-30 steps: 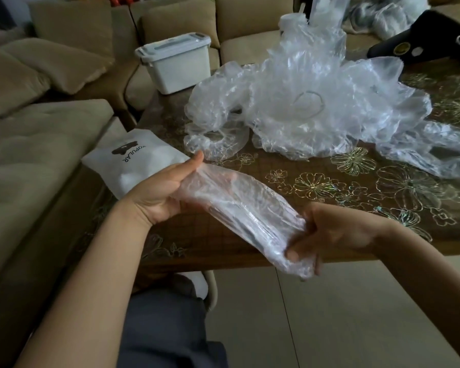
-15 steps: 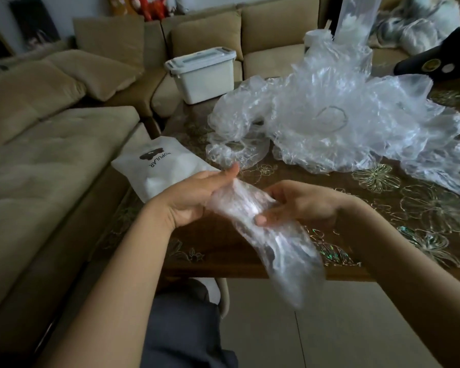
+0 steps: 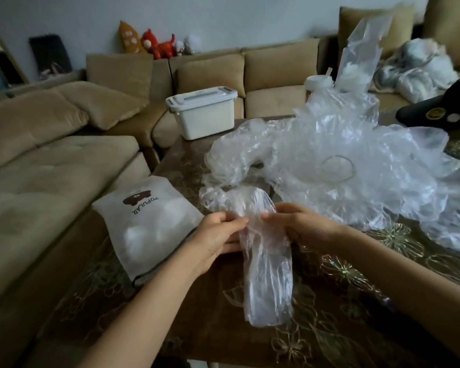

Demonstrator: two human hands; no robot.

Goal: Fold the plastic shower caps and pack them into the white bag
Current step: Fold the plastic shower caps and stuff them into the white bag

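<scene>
A white lidded storage box (image 3: 202,112) is sitting at the far edge of the floral-patterned counter (image 3: 343,282). Behind the box, a tan sofa (image 3: 64,144) is carrying plush toys (image 3: 158,43) along its back.

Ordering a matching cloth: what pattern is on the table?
Gold outlined flowers on the brown table, head view.

One head-worn wide-angle camera looks forward and down from the table's (image 3: 329,301) near edge, close above both hands (image 3: 252,229).

Both hands (image 3: 252,232) pinch shower cap (image 3: 266,274); bag (image 3: 154,224) beside.
</scene>
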